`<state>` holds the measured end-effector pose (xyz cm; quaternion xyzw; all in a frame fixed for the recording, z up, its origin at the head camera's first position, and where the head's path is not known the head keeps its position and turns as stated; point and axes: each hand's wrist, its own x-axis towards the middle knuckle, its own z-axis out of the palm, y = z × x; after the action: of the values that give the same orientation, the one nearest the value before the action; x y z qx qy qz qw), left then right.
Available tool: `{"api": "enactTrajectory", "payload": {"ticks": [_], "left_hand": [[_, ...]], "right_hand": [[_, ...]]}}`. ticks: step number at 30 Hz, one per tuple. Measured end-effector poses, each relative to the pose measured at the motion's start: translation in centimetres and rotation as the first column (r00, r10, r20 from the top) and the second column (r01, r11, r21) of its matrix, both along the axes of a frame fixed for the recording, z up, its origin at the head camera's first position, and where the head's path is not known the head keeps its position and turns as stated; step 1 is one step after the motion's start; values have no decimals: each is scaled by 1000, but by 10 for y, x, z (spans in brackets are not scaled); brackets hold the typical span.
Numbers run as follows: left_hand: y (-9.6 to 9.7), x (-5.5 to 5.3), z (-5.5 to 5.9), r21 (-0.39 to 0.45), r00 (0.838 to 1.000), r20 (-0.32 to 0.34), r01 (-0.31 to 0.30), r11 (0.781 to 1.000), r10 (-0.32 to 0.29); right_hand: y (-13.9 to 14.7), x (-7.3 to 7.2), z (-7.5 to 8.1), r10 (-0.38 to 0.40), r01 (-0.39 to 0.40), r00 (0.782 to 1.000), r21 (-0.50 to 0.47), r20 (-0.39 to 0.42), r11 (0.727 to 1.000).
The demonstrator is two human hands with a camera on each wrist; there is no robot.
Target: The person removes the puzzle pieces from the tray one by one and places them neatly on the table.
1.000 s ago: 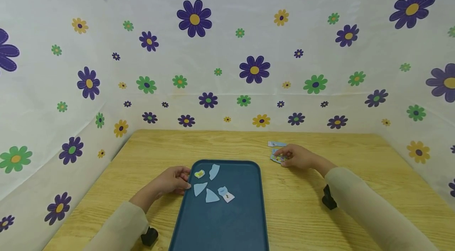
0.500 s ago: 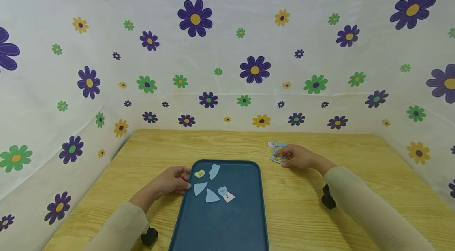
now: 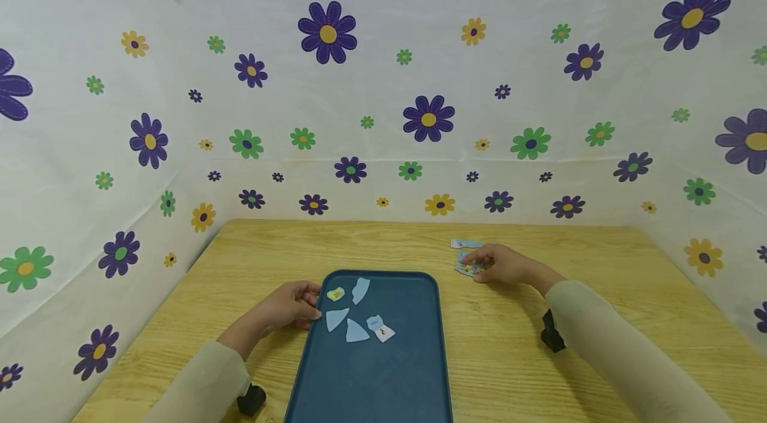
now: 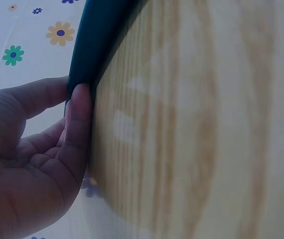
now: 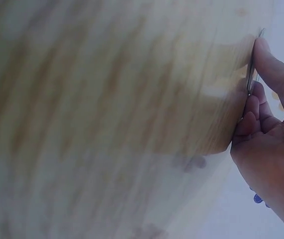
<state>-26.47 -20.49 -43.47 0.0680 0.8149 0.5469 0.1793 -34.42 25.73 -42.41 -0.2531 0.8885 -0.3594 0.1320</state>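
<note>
A dark blue tray (image 3: 371, 376) lies on the table, bearing several small pieces that look like jigsaw puzzle pieces. One is a yellow-and-white piece (image 3: 335, 294); a blue-and-white piece (image 3: 380, 328) is farthest right. At the tray's left rim is my left hand (image 3: 293, 303), and the left wrist view has its thumb and finger gripping that rim. To the right of the tray, my right hand (image 3: 503, 264) holds a colourful puzzle piece (image 3: 467, 269) low over the tabletop between thumb and fingers, partly covering it. Just beyond lies a narrow light-blue piece (image 3: 467, 244).
The wooden table (image 3: 539, 356) runs back to a white flower-print cloth (image 3: 383, 76) that hangs behind and on both sides. A black wrist device (image 3: 252, 400) sits under the left sleeve, and another black device (image 3: 552, 332) under the right.
</note>
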Motion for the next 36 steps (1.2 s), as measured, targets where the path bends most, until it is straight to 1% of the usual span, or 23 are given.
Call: {"api": "enactTrajectory", "payload": {"ticks": [9,17,22,24,28,32,36], "left_hand": [[-1,-1,-2,3,1000,6,-8,1000,8],[-1,-1,-2,-2,1000,4,-17,1000,17],[0,0,-2,-10,1000,5,-22,1000,22],[0,-1,-2,-14,1000,3,-23,1000,23],[1,0,0,-13,1000,-1,-21,1000,21],[1,1,1,-8,1000,0,-14,1000,14],[0,0,1,-6,1000,1,-9,1000,9]], "right_hand": [[-2,0,0,16,-16,1000,3,0,1000],[-4,2,0,7,-6,1000,8,-6,1000],[-3,2,2,-39,39,999,14,1,999],[-2,2,2,-67,67,998,5,19,998],[-1,2,3,-88,89,995,-29,48,996],[-3,6,4,-93,97,994,-62,57,993],[-8,11,4,-86,91,995,-105,48,990]]}}
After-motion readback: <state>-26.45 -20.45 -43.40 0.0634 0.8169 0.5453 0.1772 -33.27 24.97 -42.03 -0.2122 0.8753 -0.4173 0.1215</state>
